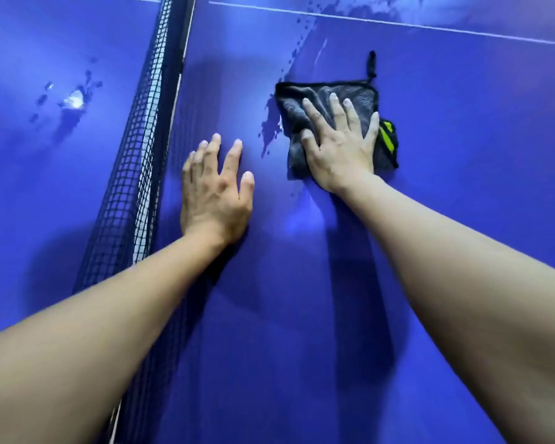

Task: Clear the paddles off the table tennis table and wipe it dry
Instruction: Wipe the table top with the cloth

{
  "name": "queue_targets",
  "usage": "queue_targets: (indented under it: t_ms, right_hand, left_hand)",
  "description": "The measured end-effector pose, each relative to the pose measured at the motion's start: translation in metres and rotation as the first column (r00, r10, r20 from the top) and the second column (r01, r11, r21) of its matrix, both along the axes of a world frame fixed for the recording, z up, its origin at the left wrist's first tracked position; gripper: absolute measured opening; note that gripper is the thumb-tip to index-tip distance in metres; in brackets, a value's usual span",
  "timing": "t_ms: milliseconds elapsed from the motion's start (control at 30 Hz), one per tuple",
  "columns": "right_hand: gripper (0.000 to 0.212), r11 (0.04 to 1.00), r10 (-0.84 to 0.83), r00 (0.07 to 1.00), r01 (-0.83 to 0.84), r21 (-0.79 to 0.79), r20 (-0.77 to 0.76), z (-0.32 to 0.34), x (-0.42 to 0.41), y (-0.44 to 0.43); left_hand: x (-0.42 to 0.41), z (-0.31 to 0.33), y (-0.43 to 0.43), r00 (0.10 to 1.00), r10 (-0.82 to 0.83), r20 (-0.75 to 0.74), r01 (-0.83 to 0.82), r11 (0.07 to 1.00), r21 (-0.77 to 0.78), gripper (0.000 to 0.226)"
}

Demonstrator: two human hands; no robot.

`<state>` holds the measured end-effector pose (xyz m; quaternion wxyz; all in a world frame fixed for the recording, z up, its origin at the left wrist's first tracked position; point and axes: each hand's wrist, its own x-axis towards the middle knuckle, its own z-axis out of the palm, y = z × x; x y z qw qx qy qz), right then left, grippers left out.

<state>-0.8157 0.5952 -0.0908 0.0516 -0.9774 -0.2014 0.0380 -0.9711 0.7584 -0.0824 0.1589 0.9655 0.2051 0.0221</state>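
A: Where was the dark grey microfibre cloth with the black hanging loop (329, 123)?

B: It lay flat on the blue table tennis table (446, 219), under the right hand (337, 139). The fingers were spread wide and pressed down, I think so the cloth could take up more water.

A: And the left hand (215, 187)?

B: Also spread, empty, palm on the table beside the black net (141, 149). It probably supported the person's lean.

A: Any paddles?

B: None in view. Water drops (271, 129) sat just left of the cloth, and a wet patch (72, 100) remained beyond the net.
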Motion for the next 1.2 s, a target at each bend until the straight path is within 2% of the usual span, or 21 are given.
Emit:
queue_targets:
  t_ms: [133,267,400,567,733,900,1067,1133,1200]
  right_hand:
    - [0.058,0.998,0.054,0.999,-0.054,-0.028,0.007,0.004,-0.067,-0.019]
    - [0.059,0.995,0.102,0.995,-0.102,-0.015,0.021,0.004,-0.143,-0.045]
    - [0.06,0.992,0.124,0.992,-0.125,0.033,0.014,0.002,-0.225,-0.074]
    - [0.06,0.978,0.177,0.984,-0.179,0.108,0.026,0.006,-0.332,-0.109]
    - [0.06,0.965,0.231,0.973,-0.232,0.12,0.018,0.007,-0.396,-0.129]
    - [0.058,0.974,0.206,0.978,-0.208,0.088,0.028,0.01,-0.408,-0.126]
    - [0.059,0.967,0.236,0.969,-0.242,0.079,0.073,0.004,-0.412,-0.106]
    - [0.059,0.961,0.259,0.963,-0.264,0.077,0.075,0.003,-0.418,-0.082]
    - [0.06,0.963,0.248,0.967,-0.253,0.089,0.064,0.002,-0.424,-0.05]
  left_hand:
    - [0.0,0.003,0.007,0.999,-0.028,0.016,0.03,0.99,-0.136,0.055]
    - [-0.03,0.005,0.001,0.993,-0.103,-0.054,0.1,0.993,-0.054,0.054]
    - [-0.096,0.014,-0.029,0.989,-0.094,-0.111,0.097,0.995,0.025,0.055]
    - [-0.189,0.034,-0.072,0.965,-0.127,-0.228,0.141,0.989,0.046,0.056]
    - [-0.248,0.057,-0.082,0.929,-0.216,-0.302,0.229,0.973,0.01,0.053]
    - [-0.276,0.082,-0.059,0.934,-0.261,-0.243,0.291,0.952,0.096,0.049]
    - [-0.27,0.104,-0.015,0.98,-0.198,-0.007,0.197,0.97,0.143,0.042]
    - [-0.262,0.108,0.003,0.985,-0.148,0.083,0.139,0.984,0.112,0.041]
    - [-0.252,0.106,0.027,0.992,-0.08,0.094,0.078,0.997,0.028,0.04]
